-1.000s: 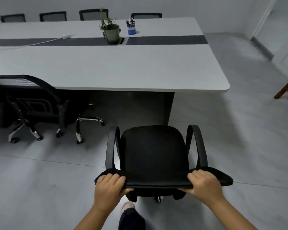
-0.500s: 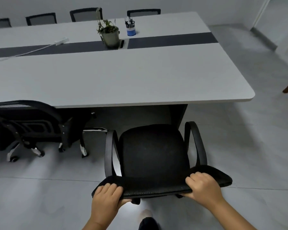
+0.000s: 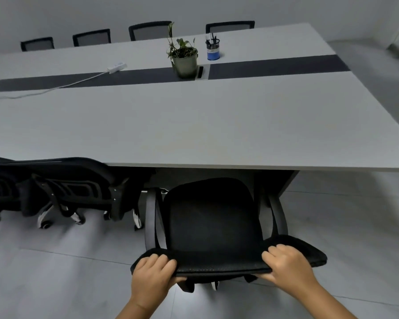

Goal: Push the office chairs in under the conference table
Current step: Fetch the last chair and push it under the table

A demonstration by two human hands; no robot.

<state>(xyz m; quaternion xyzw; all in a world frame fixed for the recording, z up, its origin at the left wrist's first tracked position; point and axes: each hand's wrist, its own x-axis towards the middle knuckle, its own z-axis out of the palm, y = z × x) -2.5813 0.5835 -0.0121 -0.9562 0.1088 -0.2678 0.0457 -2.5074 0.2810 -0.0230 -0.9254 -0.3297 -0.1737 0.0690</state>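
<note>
A black office chair [image 3: 212, 217] stands in front of me with its seat facing the long white conference table [image 3: 194, 125]. The seat's front edge lies just below the table's near edge. My left hand [image 3: 153, 276] grips the top of the backrest at its left end, fingers curled over it. At the right end of the same backrest my right hand [image 3: 286, 267] holds on the same way. A second black chair [image 3: 62, 189] sits to the left, tucked partly under the table.
Several mesh-backed chairs [image 3: 150, 31] line the table's far side. A potted plant [image 3: 184, 58], a blue pen cup [image 3: 212, 49] and a white power strip [image 3: 116, 67] with its cord rest on the tabletop. The table's dark support panel [image 3: 279, 183] stands right of the chair.
The chair has rolled forward toward the table with both hands on its backrest. Its seat front has come from well short of the table to the table's near edge.
</note>
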